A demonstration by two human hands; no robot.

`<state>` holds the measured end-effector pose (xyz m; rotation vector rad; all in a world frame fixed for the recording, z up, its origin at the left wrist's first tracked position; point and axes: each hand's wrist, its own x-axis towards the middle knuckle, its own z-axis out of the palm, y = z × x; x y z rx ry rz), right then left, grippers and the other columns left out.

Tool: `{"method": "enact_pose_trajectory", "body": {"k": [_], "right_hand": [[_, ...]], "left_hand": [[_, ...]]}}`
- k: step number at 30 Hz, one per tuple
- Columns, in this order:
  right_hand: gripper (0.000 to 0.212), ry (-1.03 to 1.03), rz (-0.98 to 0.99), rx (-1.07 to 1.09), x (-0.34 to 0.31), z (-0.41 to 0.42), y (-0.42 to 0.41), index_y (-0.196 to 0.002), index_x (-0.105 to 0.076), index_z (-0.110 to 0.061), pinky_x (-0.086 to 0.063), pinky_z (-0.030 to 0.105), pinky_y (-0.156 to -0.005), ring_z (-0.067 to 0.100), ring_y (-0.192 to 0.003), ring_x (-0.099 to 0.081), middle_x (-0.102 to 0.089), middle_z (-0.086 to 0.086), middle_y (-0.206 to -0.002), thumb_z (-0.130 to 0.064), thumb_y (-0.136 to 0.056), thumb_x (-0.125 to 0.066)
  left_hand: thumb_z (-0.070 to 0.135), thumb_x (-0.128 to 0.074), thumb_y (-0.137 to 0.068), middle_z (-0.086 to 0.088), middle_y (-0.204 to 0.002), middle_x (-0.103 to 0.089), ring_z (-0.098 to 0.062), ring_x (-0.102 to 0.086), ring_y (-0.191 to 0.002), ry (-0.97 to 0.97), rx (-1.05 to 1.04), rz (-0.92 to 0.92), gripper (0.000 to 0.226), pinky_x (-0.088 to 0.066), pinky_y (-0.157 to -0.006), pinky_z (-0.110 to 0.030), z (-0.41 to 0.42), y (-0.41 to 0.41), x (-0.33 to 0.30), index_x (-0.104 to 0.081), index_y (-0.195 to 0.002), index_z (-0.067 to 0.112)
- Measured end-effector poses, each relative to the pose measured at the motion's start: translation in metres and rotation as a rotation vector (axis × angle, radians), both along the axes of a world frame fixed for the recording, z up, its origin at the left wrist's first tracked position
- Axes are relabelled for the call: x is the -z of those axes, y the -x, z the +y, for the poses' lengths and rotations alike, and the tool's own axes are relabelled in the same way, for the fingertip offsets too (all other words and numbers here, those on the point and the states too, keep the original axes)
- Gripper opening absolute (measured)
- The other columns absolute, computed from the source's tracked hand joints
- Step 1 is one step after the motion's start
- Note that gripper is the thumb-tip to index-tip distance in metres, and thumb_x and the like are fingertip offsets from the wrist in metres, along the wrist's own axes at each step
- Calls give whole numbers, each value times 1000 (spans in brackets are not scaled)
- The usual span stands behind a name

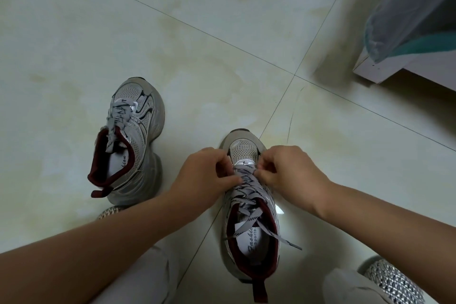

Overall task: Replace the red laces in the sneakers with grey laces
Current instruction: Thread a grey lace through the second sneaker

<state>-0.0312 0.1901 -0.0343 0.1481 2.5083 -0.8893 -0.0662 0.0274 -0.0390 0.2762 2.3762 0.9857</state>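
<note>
Two grey-white sneakers with dark red lining stand on the tiled floor. The left sneaker (134, 136) carries a grey lace (118, 116) with its ends tucked into the opening. The right sneaker (249, 234) sits in front of me, threaded with a grey lace (249, 192) whose loose ends lie over the insole. My left hand (204, 175) pinches the lace at the lowest eyelets on the left side. My right hand (288, 170) pinches it on the right side, near the toe. No red lace is in view.
The floor is pale tile with dark grout lines (278, 111). A white furniture corner (377, 69) draped with grey-teal fabric (407, 15) stands at the upper right. My own knees and woven slip-on shoes (392, 281) are at the bottom edge.
</note>
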Motion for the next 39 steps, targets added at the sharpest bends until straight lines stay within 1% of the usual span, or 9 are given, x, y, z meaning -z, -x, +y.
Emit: {"method": "enact_pose_trajectory", "body": {"k": [6,10,16,20,24,27,32,35,39], "right_hand": [[27,645,-253,574,15,0,-5,-63,-54,-13,-38,21,-51,12,-53,-43,-51,0,-58,-3,-89,-56],[33,847,-436,790,18,-1,-3,-63,-53,-15,-32,18,-47,7,-50,-41,-52,-6,-53,0,-92,-48],[31,910,-532,792,19,4,3,-66,-52,-16,-27,19,-51,7,-54,-34,-48,-12,-47,-3,-93,-46],[32,845,-498,748,18,8,5,-67,-49,-15,-34,17,-50,8,-54,-35,-44,-3,-60,-4,-96,-42],[29,540,-326,628,21,1,2,-69,-50,-13,-38,26,-56,13,-55,-41,-48,4,-65,-11,-97,-43],[32,551,-323,647,21,0,1,-66,-49,-14,-34,25,-54,13,-54,-39,-47,3,-62,-7,-96,-42],[37,683,-465,612,20,6,3,-64,-45,-19,-36,19,-50,10,-55,-36,-41,-2,-63,2,-94,-39],[32,522,-422,536,20,2,1,-66,-46,-16,-41,20,-50,12,-57,-42,-45,2,-65,0,-93,-41],[25,531,-376,550,18,-1,-5,-69,-49,-14,-44,22,-51,14,-59,-44,-47,6,-68,-9,-93,-48]], "left_hand": [[20,-77,-71,9,-74,-52,-7,-53,-72,14,11,7,30,-54,-75,-35,0,-2,1,-50,-59,27],[18,-76,-72,9,-75,-50,-9,-54,-74,20,39,22,33,-53,-75,-34,0,-3,4,-48,-58,29],[21,-73,-73,9,-79,-52,-12,-53,-76,57,99,65,28,-49,-72,-30,2,-3,4,-50,-63,31],[24,-68,-80,12,-81,-52,-8,-51,-78,52,228,173,2,-40,-66,-18,9,0,-7,-69,-78,24],[41,-56,-87,2,-100,-58,-13,-50,-94,261,398,276,27,-41,-78,-24,22,5,-12,-71,-100,23],[41,-52,-90,-1,-108,-54,-18,-47,-104,438,468,348,31,-43,-80,-28,28,6,-12,-66,-107,19],[22,-56,-91,-3,-94,-55,-23,-52,-96,561,534,356,13,-37,-67,-28,36,6,-15,-62,-89,11],[21,-63,-85,0,-60,-44,-23,-53,-70,571,534,198,36,-38,-61,-29,35,16,-13,-43,-55,15],[21,-60,-85,-3,-64,-54,-24,-55,-72,517,519,96,24,-40,-63,-27,27,20,-12,-59,-65,8]]}}
